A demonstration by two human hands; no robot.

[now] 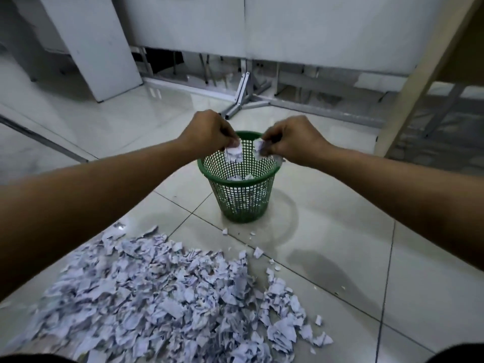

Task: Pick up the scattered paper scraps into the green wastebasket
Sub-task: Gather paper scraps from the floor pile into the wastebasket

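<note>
Both arms are reaching forward over the round green plastic mesh wastebasket (242, 189), which is standing upright on the glossy pale tiled floor (340, 231). The left hand (209, 132) is hanging above the far left part of the basket's rim, its grip curling down and pinching a small bunch of white torn paper scraps (233, 154) that is dangling just inside the opening. The right hand (290, 138) is hanging above the far right part of the rim, its grip likewise curled and pinching a second small wad of white paper (260, 150) over the opening. The 2 hands are sitting near each other but apart, with the basket's mouth showing between them. More white scraps are lying inside the wastebasket, visible through the mesh wall and at the bottom.

In the near foreground, a large heap of crumpled white paper scraps with faint print (170, 297) is spreading across the floor, well short of the basket. A few loose bits (258, 252) are lying between the heap and the basket's base.

Behind the basket, a grey metal folding stand leg (239, 96) is resting on the floor beneath white panels (314, 30), and a pale beige wooden post (424, 79) is slanting up at the right.
</note>
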